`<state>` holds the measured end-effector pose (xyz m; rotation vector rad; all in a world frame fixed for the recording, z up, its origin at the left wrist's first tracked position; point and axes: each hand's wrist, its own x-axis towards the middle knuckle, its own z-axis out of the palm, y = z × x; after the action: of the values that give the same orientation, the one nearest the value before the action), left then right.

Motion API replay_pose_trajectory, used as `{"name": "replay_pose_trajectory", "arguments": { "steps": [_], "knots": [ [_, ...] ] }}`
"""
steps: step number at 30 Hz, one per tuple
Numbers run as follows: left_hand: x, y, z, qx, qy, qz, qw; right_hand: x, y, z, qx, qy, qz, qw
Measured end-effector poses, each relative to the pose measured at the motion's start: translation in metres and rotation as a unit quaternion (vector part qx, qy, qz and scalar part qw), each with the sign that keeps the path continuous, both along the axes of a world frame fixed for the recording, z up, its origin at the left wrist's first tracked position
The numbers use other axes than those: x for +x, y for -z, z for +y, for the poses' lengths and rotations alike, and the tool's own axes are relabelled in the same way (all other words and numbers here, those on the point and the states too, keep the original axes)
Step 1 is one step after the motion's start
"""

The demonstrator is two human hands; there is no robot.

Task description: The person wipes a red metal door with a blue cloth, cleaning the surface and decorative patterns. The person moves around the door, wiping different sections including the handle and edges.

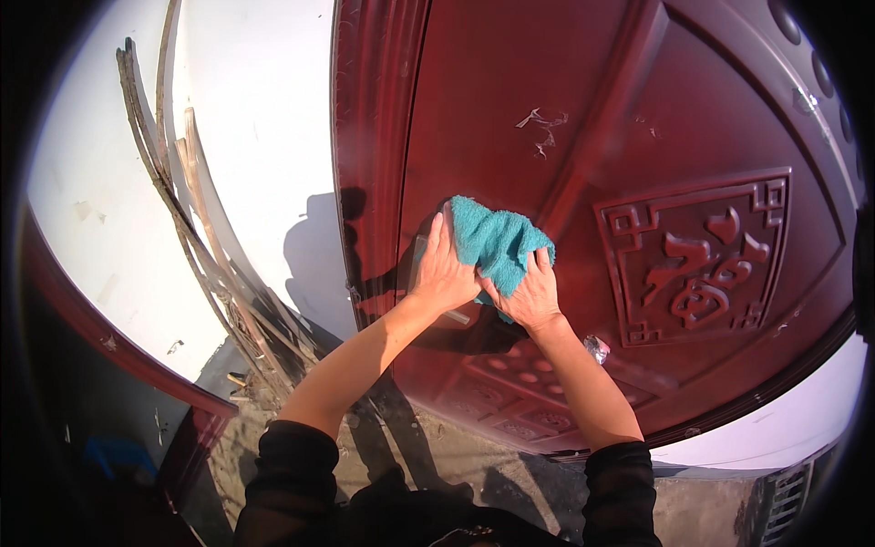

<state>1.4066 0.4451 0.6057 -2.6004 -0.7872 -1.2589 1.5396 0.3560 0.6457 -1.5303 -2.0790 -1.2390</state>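
A crumpled teal terry cloth [502,239] is bunched up in front of a dark red panelled door [485,102]. My left hand [446,273] holds its left side, fingers pointing up along the cloth's edge. On the lower right, my right hand [530,294] grips the cloth with the fingertips bent over its folds. The hands are close together, and the cloth hides the door surface behind it. A pale bar-shaped piece [456,316] shows just below my left wrist, partly in shadow; I cannot tell whether it is the handle.
A raised ornamental panel [697,260] is right of my hands. Shiny silvery material [597,349] sticks out beside my right forearm. Torn residue [543,130] clings to the door higher up. Long wooden sticks [205,225] lean against the white wall [266,102]. A blue stool-like object [122,455] stands lower left.
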Motion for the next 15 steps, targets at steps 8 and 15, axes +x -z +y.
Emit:
{"name": "replay_pose_trajectory", "arguments": {
  "steps": [8,15],
  "knots": [
    [-0.023,-0.093,0.086,0.198,-0.054,-0.124,0.971,-0.026,-0.093,0.068,0.183,-0.011,0.05,0.982],
    [-0.058,-0.001,0.099,0.111,-0.058,-0.026,0.992,-0.066,-0.033,0.072,0.01,-0.016,-0.005,1.0]
  ]
}}
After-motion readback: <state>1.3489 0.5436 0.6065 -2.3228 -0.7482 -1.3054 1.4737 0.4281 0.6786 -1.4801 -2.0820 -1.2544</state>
